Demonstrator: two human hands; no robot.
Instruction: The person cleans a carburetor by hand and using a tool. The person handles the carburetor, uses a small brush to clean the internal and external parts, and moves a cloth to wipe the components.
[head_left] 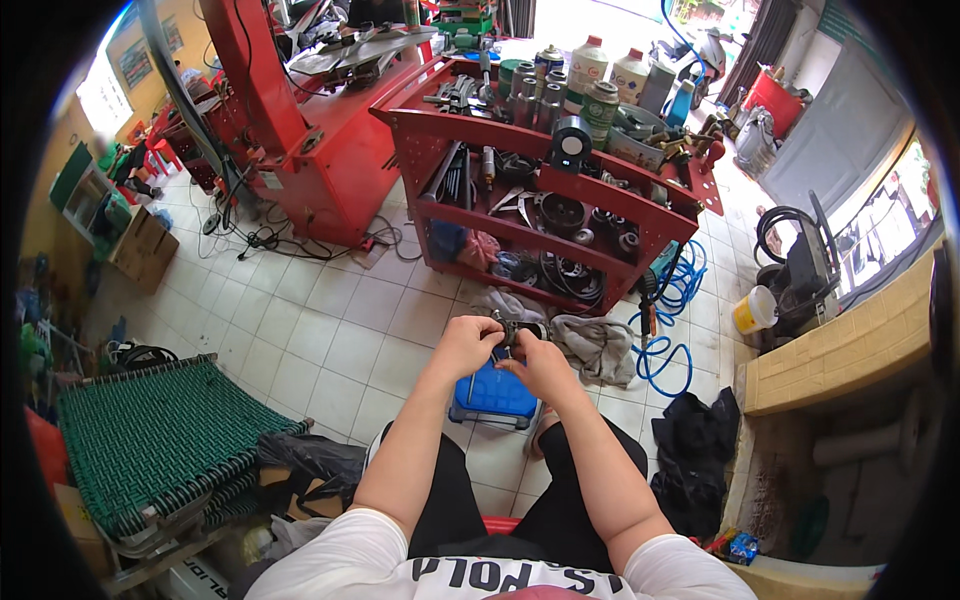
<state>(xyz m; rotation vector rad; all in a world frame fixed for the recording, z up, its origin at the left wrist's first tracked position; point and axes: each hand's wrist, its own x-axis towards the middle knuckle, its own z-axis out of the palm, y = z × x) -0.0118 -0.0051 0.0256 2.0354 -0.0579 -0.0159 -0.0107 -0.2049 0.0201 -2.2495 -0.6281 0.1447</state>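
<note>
My left hand [470,342] and my right hand [537,365] are closed around a small dark metal part [514,329] in front of me, the left on its left, the right at its lower right. A thin, dark tool or rod points down from between my hands; I cannot make out which. Just below my hands is a blue plastic box [490,401] on the tiled floor. Grey rags [590,350] lie right behind and to the right of the part.
A red tool cart [510,125] with cans and tools stands ahead, a red lift [335,200] left of it. A green woven folding chair [175,455] is at left; blue hose [680,280], white bucket [755,310], black cloth [690,460] and a tiled basin [830,375] are at right.
</note>
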